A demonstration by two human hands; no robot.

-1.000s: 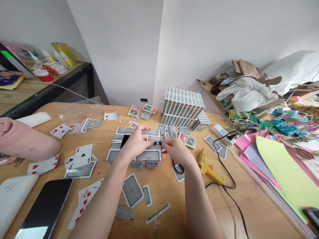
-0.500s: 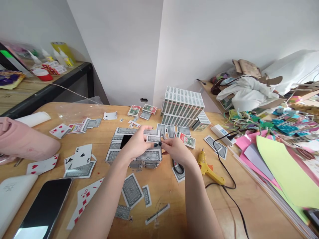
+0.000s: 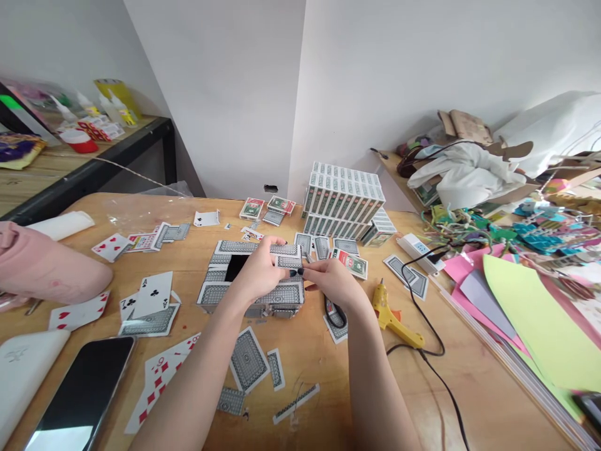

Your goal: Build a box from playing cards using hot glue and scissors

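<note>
A low box-like model (image 3: pixel 251 292) built from grey-backed playing cards stands in the middle of the table, with a dark opening in its top. My left hand (image 3: pixel 257 270) lies over its right half, thumb and fingers closed around a card-covered section (image 3: pixel 288 260). At the model's right end my right hand (image 3: pixel 331 280) is in a pinch, its fingertips almost meeting my left thumb. What the pinch holds is mostly hidden by the fingers, but it sits on the card edge. Below my right hand are black-handled scissors (image 3: pixel 336 318) on a card.
Stacked card boxes (image 3: pixel 345 200) stand behind. To the right lie a yellow glue gun (image 3: pixel 392 316), its black cord, a power strip (image 3: pixel 419 252) and coloured paper (image 3: pixel 530 326). Loose cards (image 3: pixel 248 358), a phone (image 3: pixel 82 394) and a pink roll-shaped thing (image 3: pixel 51 262) are in front and left.
Both hands keep almost the same hold at the model's right end. The whole view has shifted very slightly.
</note>
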